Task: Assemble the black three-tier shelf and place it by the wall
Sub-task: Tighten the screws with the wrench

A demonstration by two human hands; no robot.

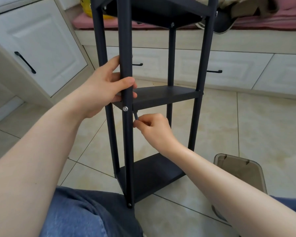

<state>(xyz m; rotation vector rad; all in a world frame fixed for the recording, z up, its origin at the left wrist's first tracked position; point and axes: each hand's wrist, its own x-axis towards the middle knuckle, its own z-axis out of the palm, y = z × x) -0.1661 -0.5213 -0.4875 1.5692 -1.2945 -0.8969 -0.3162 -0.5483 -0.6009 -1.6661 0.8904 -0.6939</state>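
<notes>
The black three-tier shelf (162,95) stands upright on the tiled floor right in front of me, with all three boards fixed between four black posts. My left hand (106,86) grips the near post just above the middle board. A silver screw head (125,108) shows on that post at the middle board. My right hand (153,126) pinches a small grey hex key (136,115) whose tip points up under the middle board beside the near post. The top board is cut off by the frame's upper edge.
A translucent brown plastic bin (241,170) sits on the floor at the right, behind my right forearm. White cabinets with black handles (25,62) line the left and back. A cushioned bench (256,21) with clothes and a shoe runs behind the shelf. My jeans-clad leg (85,214) is at the bottom.
</notes>
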